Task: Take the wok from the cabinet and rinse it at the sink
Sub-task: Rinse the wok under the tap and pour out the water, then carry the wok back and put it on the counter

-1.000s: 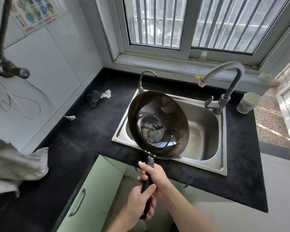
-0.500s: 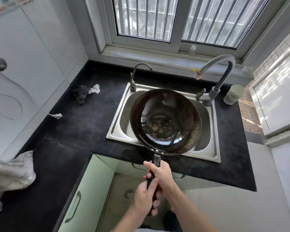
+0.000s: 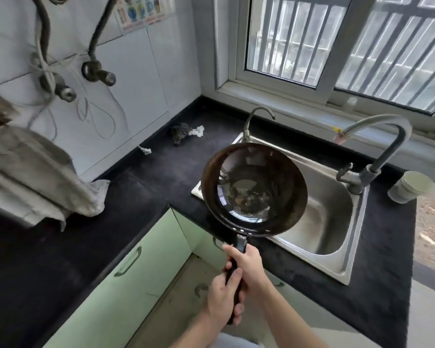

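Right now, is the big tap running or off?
Off: no water falls from the big tap into the sink.

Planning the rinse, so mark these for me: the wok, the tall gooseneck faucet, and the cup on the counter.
wok (image 3: 254, 189), head view, on its dark inner bowl.
tall gooseneck faucet (image 3: 391, 153), head view, on its sloping neck.
cup (image 3: 406, 190), head view, on its side wall.

Dark wok (image 3: 254, 189) hangs tilted above left edge of steel sink (image 3: 332, 217).
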Action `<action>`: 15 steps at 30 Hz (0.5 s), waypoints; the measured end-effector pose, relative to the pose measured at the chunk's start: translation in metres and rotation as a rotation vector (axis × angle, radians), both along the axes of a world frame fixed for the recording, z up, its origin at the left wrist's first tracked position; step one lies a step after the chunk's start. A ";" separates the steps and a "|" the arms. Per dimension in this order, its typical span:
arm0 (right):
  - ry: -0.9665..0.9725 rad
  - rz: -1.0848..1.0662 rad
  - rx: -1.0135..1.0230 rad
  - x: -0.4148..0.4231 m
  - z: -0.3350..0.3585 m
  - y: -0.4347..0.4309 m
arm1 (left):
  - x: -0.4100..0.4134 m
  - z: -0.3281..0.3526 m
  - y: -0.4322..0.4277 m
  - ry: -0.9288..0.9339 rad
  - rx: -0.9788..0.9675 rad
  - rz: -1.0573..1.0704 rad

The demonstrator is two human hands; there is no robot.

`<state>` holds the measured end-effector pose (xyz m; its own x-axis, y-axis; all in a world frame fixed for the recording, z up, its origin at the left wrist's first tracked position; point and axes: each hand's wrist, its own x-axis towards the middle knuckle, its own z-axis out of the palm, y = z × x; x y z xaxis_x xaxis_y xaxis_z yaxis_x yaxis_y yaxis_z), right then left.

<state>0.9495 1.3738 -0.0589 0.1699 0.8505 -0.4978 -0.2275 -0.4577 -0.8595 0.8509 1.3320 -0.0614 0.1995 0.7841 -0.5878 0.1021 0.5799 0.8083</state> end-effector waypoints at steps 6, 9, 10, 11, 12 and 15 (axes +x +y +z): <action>-0.064 0.275 0.030 0.010 0.015 -0.032 | 0.018 0.001 -0.053 0.026 0.048 0.207; -0.077 0.389 0.027 0.003 0.021 -0.048 | 0.022 0.011 -0.083 -0.025 0.048 0.363; -0.073 0.427 0.023 -0.002 0.023 -0.055 | 0.021 0.015 -0.094 -0.026 0.055 0.411; -0.064 0.465 0.018 -0.009 0.024 -0.062 | 0.019 0.018 -0.104 -0.012 0.063 0.454; -0.055 0.501 0.012 -0.016 0.026 -0.069 | 0.015 0.020 -0.114 0.007 0.066 0.495; -0.027 0.615 0.001 -0.040 0.031 -0.091 | 0.003 0.029 -0.142 0.038 0.053 0.615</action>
